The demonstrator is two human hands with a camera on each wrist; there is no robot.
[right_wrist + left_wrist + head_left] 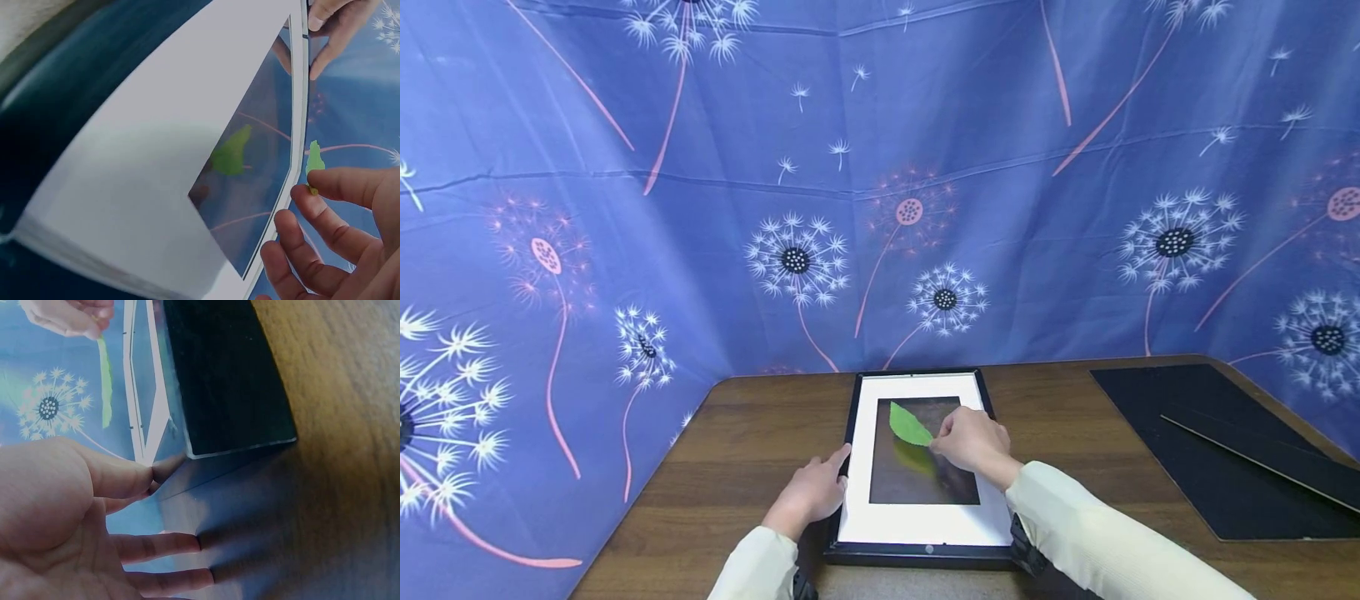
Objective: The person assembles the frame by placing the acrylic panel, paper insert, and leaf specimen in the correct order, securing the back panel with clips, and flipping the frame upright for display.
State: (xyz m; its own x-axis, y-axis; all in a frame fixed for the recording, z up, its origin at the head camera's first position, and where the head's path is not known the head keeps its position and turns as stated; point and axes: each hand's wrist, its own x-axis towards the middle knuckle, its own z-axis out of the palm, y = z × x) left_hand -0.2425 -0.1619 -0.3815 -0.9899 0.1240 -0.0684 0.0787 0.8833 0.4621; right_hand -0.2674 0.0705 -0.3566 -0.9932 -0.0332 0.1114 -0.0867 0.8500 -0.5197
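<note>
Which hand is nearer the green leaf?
Right. The right hand pinches the leaf by one end; the left hand is away from it, touching the picture frame on its left side.

Right hand (974,440) pinches (thumb and 1 finger); left hand (814,490) has fingers (156,547) extended.

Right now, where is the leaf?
In the head view, the leaf is just right of centre, pinched in the right hand above the frame.
</note>
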